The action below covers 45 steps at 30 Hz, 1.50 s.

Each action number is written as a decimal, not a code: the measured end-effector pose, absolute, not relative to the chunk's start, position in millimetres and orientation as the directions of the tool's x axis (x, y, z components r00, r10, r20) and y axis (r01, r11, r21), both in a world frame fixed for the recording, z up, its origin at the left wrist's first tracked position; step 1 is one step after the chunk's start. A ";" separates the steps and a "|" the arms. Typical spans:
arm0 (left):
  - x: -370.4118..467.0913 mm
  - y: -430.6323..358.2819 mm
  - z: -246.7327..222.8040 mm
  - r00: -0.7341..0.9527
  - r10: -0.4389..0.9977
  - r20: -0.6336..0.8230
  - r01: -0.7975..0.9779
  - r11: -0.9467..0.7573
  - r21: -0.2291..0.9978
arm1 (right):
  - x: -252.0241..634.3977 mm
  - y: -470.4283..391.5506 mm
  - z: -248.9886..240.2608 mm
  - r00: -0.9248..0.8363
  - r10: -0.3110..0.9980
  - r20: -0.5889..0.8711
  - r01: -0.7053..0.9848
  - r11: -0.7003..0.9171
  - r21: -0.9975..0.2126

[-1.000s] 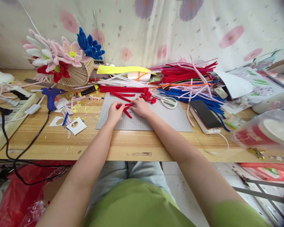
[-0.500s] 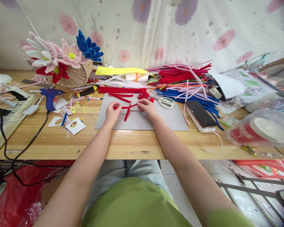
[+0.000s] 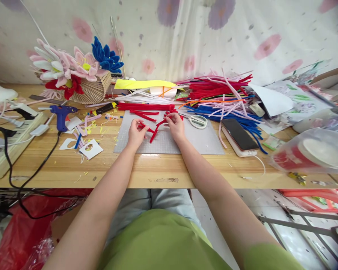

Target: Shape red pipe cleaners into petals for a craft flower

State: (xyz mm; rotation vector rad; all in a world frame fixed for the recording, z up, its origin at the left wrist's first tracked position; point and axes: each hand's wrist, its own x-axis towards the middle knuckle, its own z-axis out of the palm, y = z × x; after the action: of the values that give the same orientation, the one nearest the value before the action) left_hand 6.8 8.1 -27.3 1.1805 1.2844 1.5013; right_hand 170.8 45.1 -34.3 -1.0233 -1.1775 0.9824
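My left grip [image 3: 139, 129] and right grip [image 3: 170, 120] both pinch the bent red pipe cleaner [image 3: 154, 135], which spans between them over the mat [image 3: 205, 142]; an uneven pull could twist its arms or slip one free.

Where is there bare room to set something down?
Mostly bare: the mat between right forearm and scissors; the table in front of the mat, from left forearm to right. Crowded: the mat's back edge, with red stems; left of the mat, around glue gun and scraps.
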 end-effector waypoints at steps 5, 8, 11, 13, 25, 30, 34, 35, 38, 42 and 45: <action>10.8 3.1 -29.4 0.023 0.998 0.067 0.080 -0.068 0.994 | 157.7 42.2 -33.1 0.045 0.969 0.242 -0.167 0.246 -0.955; 11.5 -0.4 -31.4 0.125 0.989 0.080 0.167 -0.101 0.981 | 155.5 43.2 -32.1 0.019 0.976 0.215 -0.183 0.215 -0.959; 10.5 -1.6 -31.0 0.127 0.985 0.115 0.229 -0.141 0.963 | 163.3 46.0 -29.9 0.116 0.972 0.203 -0.193 0.223 -0.955; 10.0 -0.7 -29.0 0.065 0.991 0.120 0.240 -0.132 0.962 | 170.1 46.8 -28.6 0.168 0.963 0.209 -0.191 0.240 -0.952; 10.6 1.0 -20.2 -0.019 0.999 0.035 0.020 -0.035 0.999 | 154.9 35.8 -30.0 -0.068 0.964 0.258 -0.146 0.246 -0.958; 12.6 0.6 -22.3 -0.001 0.999 0.044 0.074 -0.044 0.996 | 156.5 35.0 -29.5 -0.119 0.966 0.231 -0.126 0.216 -0.968; 11.2 4.2 -23.3 -0.115 0.992 0.053 0.045 -0.048 0.998 | 155.7 34.0 -29.1 -0.195 0.958 0.212 -0.120 0.191 -0.974; 10.6 5.1 -23.4 -0.137 0.989 0.059 0.038 -0.054 0.998 | 156.3 33.8 -28.6 -0.193 0.958 0.213 -0.112 0.194 -0.975; 9.1 6.9 -23.5 -0.181 0.981 0.073 0.027 -0.070 0.997 | 160.3 32.1 -24.7 -0.196 0.953 0.233 -0.074 0.222 -0.972; 8.8 6.7 -23.7 -0.169 0.982 0.080 0.042 -0.074 0.996 | 163.8 27.0 -16.4 -0.232 0.938 0.256 -0.071 0.247 -0.967; 9.1 6.0 -23.9 -0.162 0.982 0.092 0.057 -0.084 0.995 | 161.8 23.5 -12.2 -0.222 0.930 0.293 -0.104 0.276 -0.955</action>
State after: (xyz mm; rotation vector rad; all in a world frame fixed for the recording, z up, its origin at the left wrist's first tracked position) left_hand 9.1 6.0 -23.9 1.2296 1.3256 1.3739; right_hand 161.8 23.5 -12.2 -0.8179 -1.4485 1.1863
